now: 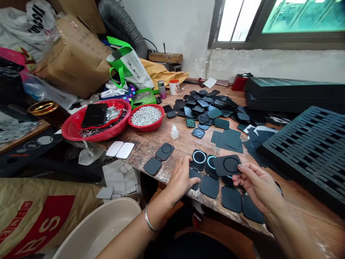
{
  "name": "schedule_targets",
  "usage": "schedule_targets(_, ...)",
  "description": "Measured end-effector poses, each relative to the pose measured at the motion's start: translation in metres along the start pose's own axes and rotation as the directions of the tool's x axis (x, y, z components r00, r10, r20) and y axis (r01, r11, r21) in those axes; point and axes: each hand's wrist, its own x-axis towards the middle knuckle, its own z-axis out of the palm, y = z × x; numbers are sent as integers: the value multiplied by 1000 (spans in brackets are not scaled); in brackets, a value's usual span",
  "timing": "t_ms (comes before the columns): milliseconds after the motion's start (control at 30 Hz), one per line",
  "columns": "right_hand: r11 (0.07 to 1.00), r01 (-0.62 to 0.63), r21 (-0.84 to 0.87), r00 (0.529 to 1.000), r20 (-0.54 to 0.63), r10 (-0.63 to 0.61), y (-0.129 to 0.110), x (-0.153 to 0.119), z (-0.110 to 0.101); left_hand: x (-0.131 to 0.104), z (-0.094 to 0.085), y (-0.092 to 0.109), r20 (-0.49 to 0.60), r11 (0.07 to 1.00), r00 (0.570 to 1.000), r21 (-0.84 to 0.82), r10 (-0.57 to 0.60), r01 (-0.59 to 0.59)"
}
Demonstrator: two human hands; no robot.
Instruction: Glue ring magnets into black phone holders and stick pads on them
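Observation:
Between the thumb and fingers of my right hand (256, 181) is a thin black square sheet (222, 166) with a ring-shaped cut or mark. It is tilted above a row of opened black hinged cases. My left hand (181, 178) grips the left edge of the leftmost case (194, 173), its thumb on the lower panel. That case and its neighbour (210, 165) show pale rings in their upper halves. Flat black lower panels (231, 199) line the table's front edge. The sheet and my right hand partly hide the cases on the right.
Left of the row lies another opened black case (165, 151), near two white squares (124, 150). A small dropper bottle (174, 132) stands behind. Red baskets (145, 127) hold metal parts. Farther back is a pile of black cases (207, 104); slotted black trays (309, 144) stand right.

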Motion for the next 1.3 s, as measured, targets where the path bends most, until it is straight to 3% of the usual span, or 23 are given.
schedule_targets(133, 999, -32, -3, 999, 21, 32, 0, 0, -7, 13, -7, -1, 61, 989, 990, -55, -130, 134)
schedule_targets(233, 999, -44, 2, 998, 42, 44, 0, 0, -6, 21, -13, -8, 113, 937, 975, -276, -190, 214)
schedule_targets(333, 999, -44, 25, 997, 67, 42, -2, -1, -2, 24, -24, -15, 180, 856, 962, -443, -207, 267)
schedule_targets(467, 998, -1, 58, 996, 89, -4, -2, -1, 10, 15, -37, -11, 283, 799, 938, -507, -201, 324)
schedule_targets(633, 997, -29, 67, 993, 114, 21, 2, -1, 30, -5, -35, 7, 524, 441, 837, -721, -158, 535)
schedule_targets(700, 993, -74, 94, 992, 110, 63, 4, -2, 36, -10, -32, 12, 560, 382, 819, -735, -123, 560)
schedule_targets(967, 983, -155, 102, 981, 135, 141, 8, -4, 41, -13, -33, 22, 613, 373, 783, -706, -102, 602)
schedule_targets(1300, 985, -165, 54, 981, 115, 158, 9, -4, 38, -11, -23, 10, 613, 375, 786, -711, -86, 595)
